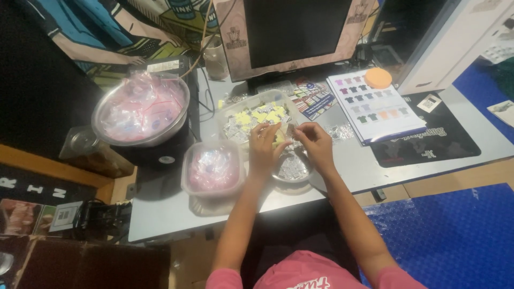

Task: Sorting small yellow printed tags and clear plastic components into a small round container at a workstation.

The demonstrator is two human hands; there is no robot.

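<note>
Yellow packet (279, 138), a small soft-looking piece, sits between the two hands, above the small metal bowl (292, 170) at the middle of the worktop (160, 206). It is pinched at the fingertips of the left hand (263, 145), and the fingers of the right hand (313, 140) close toward it from the other side. Whether the right fingers actually touch it cannot be told; the picture is too blurred there.

Relation noted: the packet lies directly at the fingertips of both hands, not apart from them. The left hand is the nearer and appears to carry it. Both hands are curled, fingers drawn together, not spread. The packet's long axis cannot be judged; only a small yellow patch shows past the fingers.

Appearance: pale yellow, matt, partly hidden by the left fingers. Its edges are not clear.

Surroundings: the small metal bowl below holds silvery wrapped pieces. Just beyond the hands stands a clear plastic tub (257, 115) with more yellow pieces lying over silvery ones. To the left, touching or nearly touching the small bowl, is a second clear tub (212, 171) with pinkish bags. Further left is a large metal bowl (140, 109) holding pink-tinted bags. A monitor (292, 32) stands behind, and a printed sheet of shirt colours (375, 107) lies to the right, with an orange disc (378, 77) on its far corner.
</note>
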